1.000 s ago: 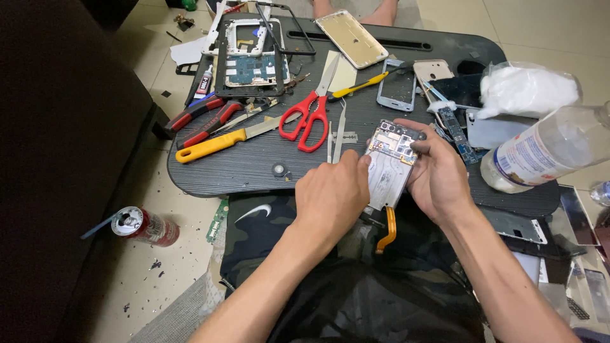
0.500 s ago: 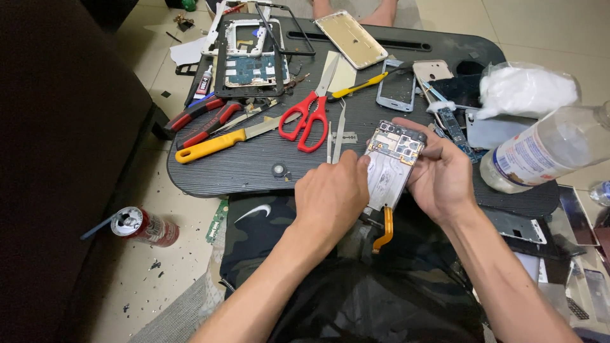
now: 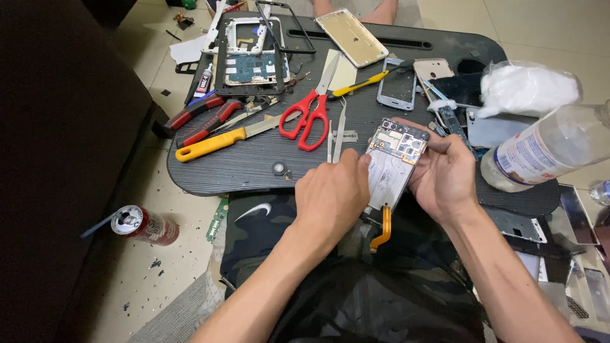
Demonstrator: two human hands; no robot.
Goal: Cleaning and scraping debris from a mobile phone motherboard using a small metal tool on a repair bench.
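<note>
An opened phone body [image 3: 392,162], its circuit board exposed at the top and an orange ribbon cable [image 3: 382,230] hanging below, is held over the near edge of a dark lap table [image 3: 254,165]. My right hand [image 3: 443,174] cradles it from the right side. My left hand [image 3: 332,197] grips its left edge, the thumb pressing on the pale inner plate. What the left fingers hold beneath is hidden.
On the table lie red scissors [image 3: 309,117], a yellow-handled knife [image 3: 222,139], red-handled pliers [image 3: 200,114], tweezers [image 3: 340,130], a gold phone back [image 3: 351,37], a framed circuit board [image 3: 249,63] and other phone parts. A plastic bottle [image 3: 546,149] lies right. A drink can [image 3: 143,224] rests on the floor left.
</note>
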